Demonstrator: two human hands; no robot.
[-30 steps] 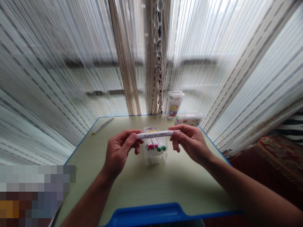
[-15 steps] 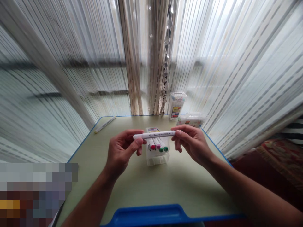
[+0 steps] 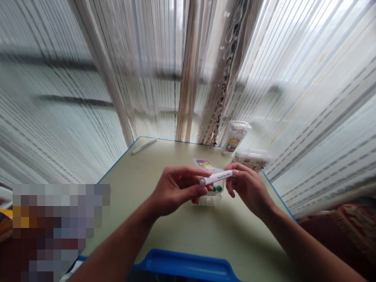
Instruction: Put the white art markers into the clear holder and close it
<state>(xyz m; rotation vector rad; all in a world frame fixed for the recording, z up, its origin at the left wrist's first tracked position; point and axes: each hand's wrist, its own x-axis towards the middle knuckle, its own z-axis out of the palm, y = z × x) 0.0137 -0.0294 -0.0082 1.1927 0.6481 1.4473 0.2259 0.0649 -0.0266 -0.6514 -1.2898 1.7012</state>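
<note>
The left hand (image 3: 176, 190) curls its thumb and fingers narrowly around the left end of a white marker (image 3: 217, 178); whether they press on it, I cannot tell. The right hand (image 3: 251, 184) pinches the other end between thumb and fingertips. The marker is in the air between the hands, over the table (image 3: 164, 158) and partly in front of a clear case (image 3: 210, 201).

The step in hand looks to be handling the marker with both hands, perhaps turning it or passing it across. The next move seems to call for a firm pinch at one end while the other hand shifts.

The marker is slim and white. Its blunt left end faces partly toward the viewer; its right end sits slightly higher, covered by fingers. Dark lettering along its side is too small to read.

Around it, left to right: a yellow-ended marker (image 3: 144, 146) lies slantwise near the table's far left corner; the case sits mid-table, half hidden by the hands, green ends (image 3: 219, 189) showing; at right, an upright box (image 3: 235, 138) stands beside a lower box (image 3: 256, 157), near the curtain (image 3: 296, 98).
</note>
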